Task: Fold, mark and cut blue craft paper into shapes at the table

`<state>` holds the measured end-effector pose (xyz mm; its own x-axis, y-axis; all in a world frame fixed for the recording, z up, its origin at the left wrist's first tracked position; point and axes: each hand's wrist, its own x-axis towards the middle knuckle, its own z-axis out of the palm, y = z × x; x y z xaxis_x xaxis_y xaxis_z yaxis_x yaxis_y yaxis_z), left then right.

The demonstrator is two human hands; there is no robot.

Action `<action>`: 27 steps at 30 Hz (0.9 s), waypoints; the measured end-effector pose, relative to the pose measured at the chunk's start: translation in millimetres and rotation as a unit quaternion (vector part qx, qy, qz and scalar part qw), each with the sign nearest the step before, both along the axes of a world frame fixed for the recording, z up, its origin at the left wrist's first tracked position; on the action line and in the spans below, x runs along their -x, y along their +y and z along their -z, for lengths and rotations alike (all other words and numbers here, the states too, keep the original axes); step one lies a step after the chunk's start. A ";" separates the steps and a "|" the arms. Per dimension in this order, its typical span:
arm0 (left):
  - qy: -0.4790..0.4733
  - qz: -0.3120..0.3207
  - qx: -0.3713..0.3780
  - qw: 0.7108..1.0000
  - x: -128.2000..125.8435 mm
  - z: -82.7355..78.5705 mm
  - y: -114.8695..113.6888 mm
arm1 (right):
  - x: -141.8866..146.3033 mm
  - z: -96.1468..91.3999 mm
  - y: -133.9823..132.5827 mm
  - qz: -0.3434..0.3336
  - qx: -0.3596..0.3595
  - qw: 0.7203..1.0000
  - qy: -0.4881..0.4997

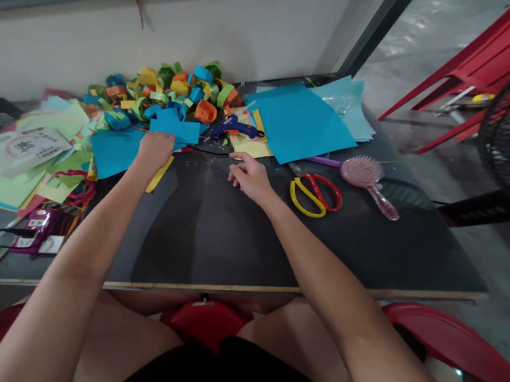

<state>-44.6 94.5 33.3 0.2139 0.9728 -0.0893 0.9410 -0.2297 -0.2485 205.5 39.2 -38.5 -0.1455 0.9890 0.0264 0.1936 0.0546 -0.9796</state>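
Paper handling is the step in hand, as we read it. Our left hand (158, 148) is on the blue sheet (110, 151), left of centre on the desk (214, 236), right where the small blue piece (186, 131) overlaps it. Left fingers are hidden behind the knuckles; can't tell if they're pinching or just pressing. Yellow strip (160, 175) pokes out by that wrist.

Right hand (251, 178) is over the dark surface, fingers loosely curled, nothing visible in them, close to a thin dark item (213, 152), maybe a cord. Glue gun (234, 126) lies just beyond, pile of folded paper pieces (179, 87) behind. Scissors (323, 207) sit unused to the right.

Next move, our judgement: calls for a clean pinch on one paper layer, right hand steadying, without dragging the overlapping piece.
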 end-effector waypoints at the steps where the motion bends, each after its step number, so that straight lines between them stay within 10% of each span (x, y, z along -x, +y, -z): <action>1: -0.002 -0.008 0.002 1.000 2.6 -0.7 2.6 | 0.1 0.0 0.3 0.000 0.000 1.000 -0.002; 9: -0.069 -0.110 -0.092 0.987 16.1 -23.5 9.8 | 0.6 -2.0 -0.2 0.005 0.010 1.000 -0.008; 16: -0.193 -0.224 -0.268 0.917 44.0 -65.4 5.6 | 0.7 -5.0 -2.1 0.005 0.011 1.000 -0.015; 22: -0.461 -0.314 -0.134 0.819 79.8 -45.1 21.9 | 0.9 -9.8 -4.7 0.007 0.017 0.999 -0.032; 27: -0.438 -0.306 -0.070 0.843 82.4 -20.7 1.3 | 1.0 -7.3 -2.8 0.008 0.014 0.999 -0.033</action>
